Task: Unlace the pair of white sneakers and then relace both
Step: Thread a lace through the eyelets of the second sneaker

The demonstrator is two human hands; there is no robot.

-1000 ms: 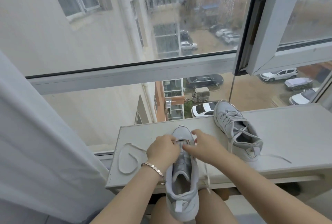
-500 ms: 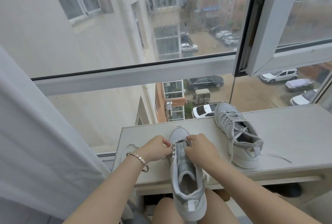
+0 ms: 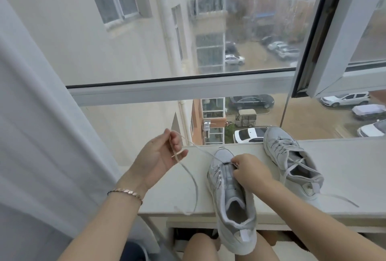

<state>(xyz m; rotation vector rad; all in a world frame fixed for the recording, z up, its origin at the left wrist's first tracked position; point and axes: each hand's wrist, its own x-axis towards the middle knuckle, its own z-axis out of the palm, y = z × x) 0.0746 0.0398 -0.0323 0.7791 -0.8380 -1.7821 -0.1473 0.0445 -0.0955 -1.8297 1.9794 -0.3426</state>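
A white sneaker [image 3: 230, 202] lies toe-away across the front edge of the windowsill, its heel over my lap. Only its lowest eyelets near the toe carry the white lace [image 3: 193, 179]. My left hand [image 3: 158, 159] is raised to the left and pinches that lace, which runs taut from the toe eyelets and hangs in a loop down to the sill. My right hand [image 3: 249, 172] grips the sneaker at its right eyelets by the toe. The second white sneaker [image 3: 292, 160] stands laced on the sill to the right, its lace ends loose.
The white windowsill [image 3: 344, 168] stretches to the right. A pale curtain [image 3: 37, 135] hangs close at the left. Window glass and a white frame bar [image 3: 177, 89] stand right behind the sill. An opened window sash [image 3: 325, 55] juts inward at the upper right.
My left hand has left the sneaker and risen up and to the left, drawing the lace out through the toe eyelets. My right hand stayed on the sneaker.
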